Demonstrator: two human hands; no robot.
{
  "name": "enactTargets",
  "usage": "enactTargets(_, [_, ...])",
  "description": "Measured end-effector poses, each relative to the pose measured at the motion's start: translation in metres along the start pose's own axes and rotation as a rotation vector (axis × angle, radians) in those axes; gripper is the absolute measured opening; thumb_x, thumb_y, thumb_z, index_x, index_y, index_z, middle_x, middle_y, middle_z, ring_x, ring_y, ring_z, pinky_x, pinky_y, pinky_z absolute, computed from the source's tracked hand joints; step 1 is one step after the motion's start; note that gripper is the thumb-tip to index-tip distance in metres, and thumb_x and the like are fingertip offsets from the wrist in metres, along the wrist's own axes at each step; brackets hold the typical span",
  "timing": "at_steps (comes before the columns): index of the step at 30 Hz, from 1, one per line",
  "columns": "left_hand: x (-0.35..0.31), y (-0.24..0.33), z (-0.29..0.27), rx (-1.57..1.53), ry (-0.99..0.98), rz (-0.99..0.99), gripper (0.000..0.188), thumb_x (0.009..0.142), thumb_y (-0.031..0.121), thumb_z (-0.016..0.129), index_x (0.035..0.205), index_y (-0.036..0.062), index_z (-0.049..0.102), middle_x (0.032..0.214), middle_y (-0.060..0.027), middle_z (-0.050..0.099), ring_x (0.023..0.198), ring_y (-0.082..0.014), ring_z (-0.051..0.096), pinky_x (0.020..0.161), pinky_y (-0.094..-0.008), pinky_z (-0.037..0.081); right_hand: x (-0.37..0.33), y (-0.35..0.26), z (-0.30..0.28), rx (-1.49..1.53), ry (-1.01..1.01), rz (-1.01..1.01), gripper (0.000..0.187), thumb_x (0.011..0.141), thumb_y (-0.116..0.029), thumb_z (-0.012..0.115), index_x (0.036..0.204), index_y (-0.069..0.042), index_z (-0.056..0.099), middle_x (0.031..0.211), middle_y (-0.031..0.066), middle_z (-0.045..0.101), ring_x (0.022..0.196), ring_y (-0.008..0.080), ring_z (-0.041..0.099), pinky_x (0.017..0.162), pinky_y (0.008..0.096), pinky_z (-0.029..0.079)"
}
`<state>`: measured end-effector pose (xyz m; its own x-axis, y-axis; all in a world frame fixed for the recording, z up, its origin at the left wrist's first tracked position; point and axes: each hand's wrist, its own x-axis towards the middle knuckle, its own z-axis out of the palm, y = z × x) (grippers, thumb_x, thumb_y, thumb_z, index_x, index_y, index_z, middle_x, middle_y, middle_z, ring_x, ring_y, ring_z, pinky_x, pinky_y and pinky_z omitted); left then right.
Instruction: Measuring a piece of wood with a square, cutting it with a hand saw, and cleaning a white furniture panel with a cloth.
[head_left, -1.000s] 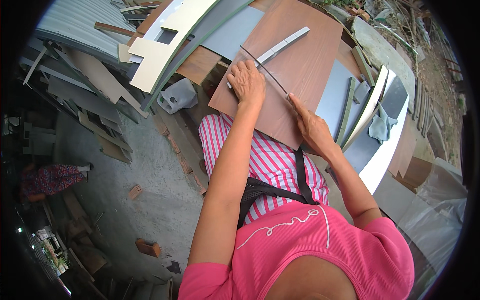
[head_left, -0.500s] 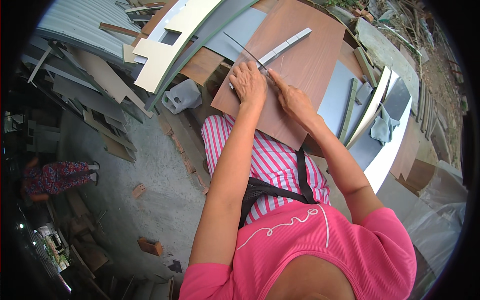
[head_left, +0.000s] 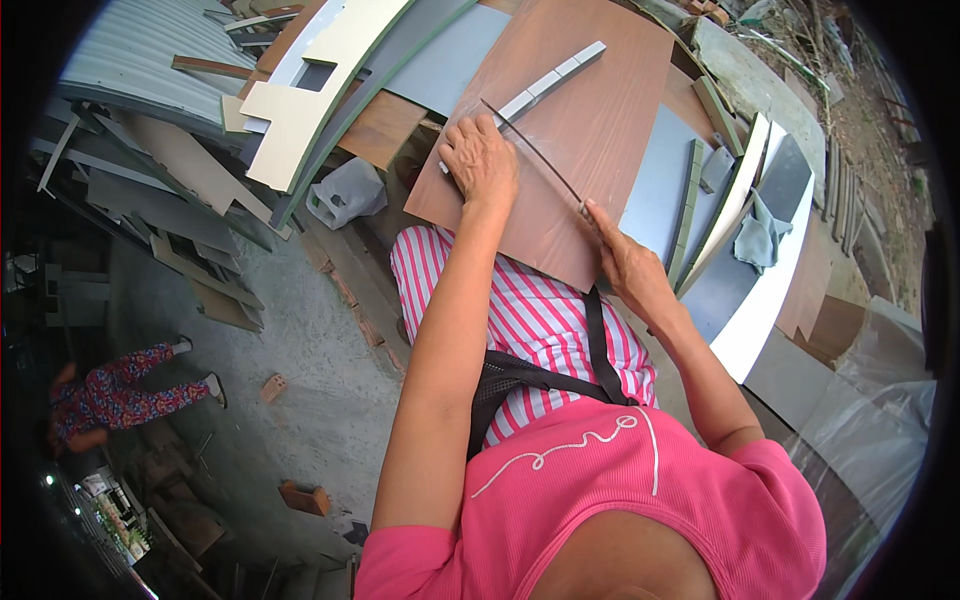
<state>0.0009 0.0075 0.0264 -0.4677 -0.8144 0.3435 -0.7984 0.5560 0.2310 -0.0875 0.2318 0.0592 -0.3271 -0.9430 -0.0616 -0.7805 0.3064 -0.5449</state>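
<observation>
A brown wood-grain board [head_left: 615,115] lies across my lap and the panels beyond it. On it rests a narrow grey-white strip [head_left: 555,80], marked off by crosswise lines and slanting away to the far right. My left hand [head_left: 480,165] is closed over the strip's near part and presses it to the board; a small end shows left of the fingers. My right hand [head_left: 632,270] is closed around the near end of a long, thin, dark saw blade [head_left: 540,152]. The blade runs over the board, its far part at the strip beside my left fingertips.
Cut panels [head_left: 340,90] are stacked at the far left, near a white plastic bag [head_left: 347,194]. At right lie a green-edged strip [head_left: 687,205] and a blue-grey cloth [head_left: 764,238]. Loose bricks [head_left: 304,497] sit on the concrete floor. Another person [head_left: 120,395] is at the far left.
My right hand has drawn back toward me and to the right with the saw blade, so more blade shows between my hands. My left hand stays on the strip. The other person's legs have spread apart.
</observation>
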Motion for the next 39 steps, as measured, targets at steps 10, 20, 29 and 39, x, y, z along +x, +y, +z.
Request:
enactTargets(10, [0.0,0.001,0.002,-0.028,-0.013,0.002,0.023,0.08,0.018,0.058,0.098,0.004,0.053,0.102,-0.0165,0.056,0.101,-0.034,0.051,0.084,-0.0474,0.037,0.122,-0.024,0.027,0.002,0.1,-0.152,0.067,0.086,-0.005,0.048,0.146,-0.022,0.025,0.078,0.0242,0.062,0.07,0.0403,0.063,0.064,0.0498,0.05])
enactTargets(20, [0.0,-0.002,0.003,0.058,-0.016,0.02,0.024,0.08,0.02,0.058,0.098,0.0044,0.054,0.101,-0.0155,0.056,0.1,-0.0312,0.051,0.083,-0.0449,0.037,-0.025,0.007,0.001,-0.006,0.034,0.025,0.066,0.089,-0.007,0.048,0.147,-0.03,0.023,0.07,0.019,0.058,0.063,0.0377,0.061,0.061,0.0499,0.049])
enactTargets(29, [0.001,0.006,0.003,-0.001,-0.025,0.02,0.024,0.08,0.018,0.059,0.098,0.0039,0.054,0.102,-0.0167,0.056,0.102,-0.034,0.051,0.085,-0.0466,0.037,0.122,-0.016,0.022,-0.038,0.031,-0.118,0.069,0.086,-0.006,0.048,0.147,-0.024,0.023,0.077,0.0235,0.064,0.072,0.0391,0.064,0.064,0.0495,0.05])
enactTargets(39, [-0.017,0.013,0.003,-0.033,0.03,0.088,0.021,0.077,0.017,0.061,0.093,0.006,0.053,0.095,-0.014,0.056,0.094,-0.0309,0.052,0.079,-0.0445,0.037,0.09,-0.016,0.026,0.034,0.059,-0.09,0.07,0.086,-0.006,0.049,0.148,-0.022,0.022,0.073,0.0241,0.062,0.068,0.0406,0.062,0.065,0.0496,0.049])
